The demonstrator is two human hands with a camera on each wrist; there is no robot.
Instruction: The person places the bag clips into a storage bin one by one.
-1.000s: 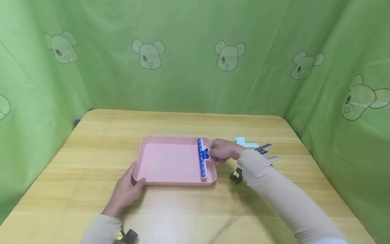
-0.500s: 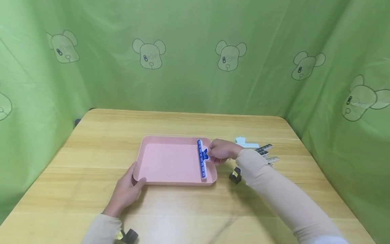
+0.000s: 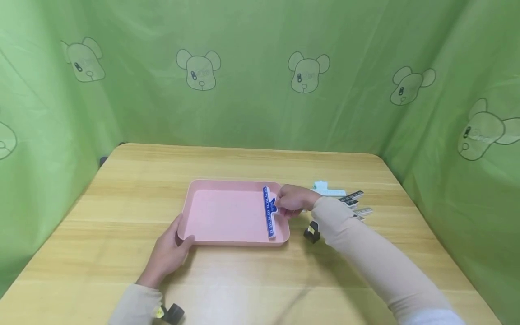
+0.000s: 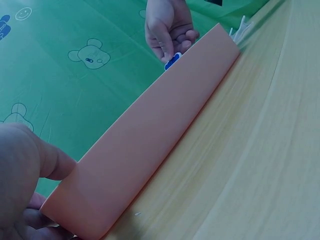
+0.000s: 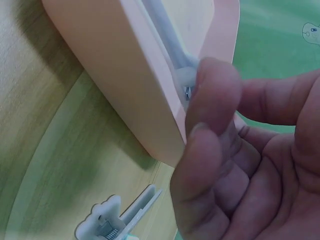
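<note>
A shallow pink tray (image 3: 227,244) stands on the table, and my left hand (image 3: 164,255) holds it by its near left corner. In the left wrist view the thumb lies against the outside of the tray's wall (image 4: 145,135), the other fingers around the corner. Along the tray's right end, inside the rim, is a long blue-and-white clip (image 3: 269,221) with a piano-key pattern. My right hand (image 3: 295,200) reaches over the right rim and pinches the clip by its handle. In the right wrist view, the fingertips hide most of that handle.
Right of the tray, partly behind my right sleeve, lie more clips: a mint one (image 3: 331,192), a black one (image 3: 350,198) and a pale one (image 3: 363,211). A green curtain (image 3: 252,113) with mouse-like heads surrounds the wooden table (image 3: 243,289).
The blue-and-white clip has sunk slightly within the tray, still pinched by my right hand. The right forearm has shifted a touch left. My left hand and the tray stay put.
</note>
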